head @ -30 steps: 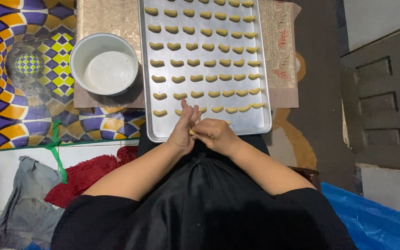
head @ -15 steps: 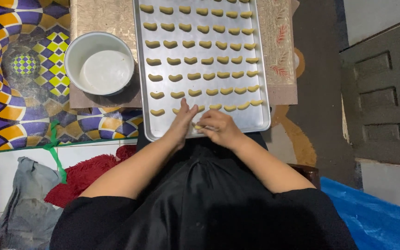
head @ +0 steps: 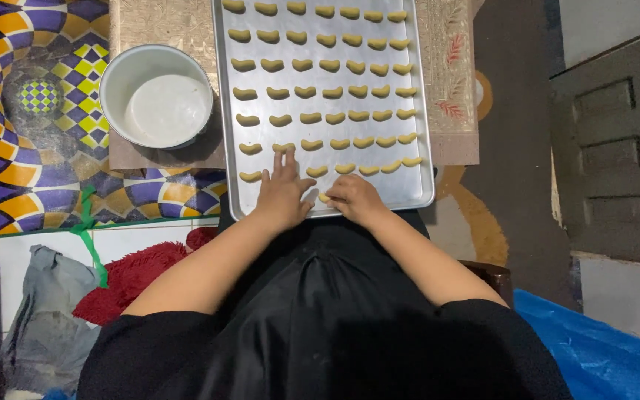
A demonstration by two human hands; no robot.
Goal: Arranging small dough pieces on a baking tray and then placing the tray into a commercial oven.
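Two hands rest at the near edge of a metal baking tray (head: 424, 194), and between them lies one small piece of dough (head: 324, 198), pale yellow and curved like a crescent. Its long axis seems to run left to right across the tray, the same way as the shaped pieces in the rows beyond, though most of it is hidden by fingers, so which way its tips turn cannot be told. It sits on the bare metal in the nearest row, just below the last full line of crescents (head: 344, 168).

The left hand (head: 283, 196) lies palm down with fingers spread and stretched forward, fingertips reaching up among the crescents of the lower rows; it holds nothing. The right hand (head: 355, 198) is curled, knuckles up, fingers bent down onto the dough piece, pinching or pressing it against the tray. Both forearms come in from below, bare from black sleeves, meeting at the tray edge.

To the left of the tray stands a white bowl (head: 118, 74) on a patterned mat (head: 16, 163)
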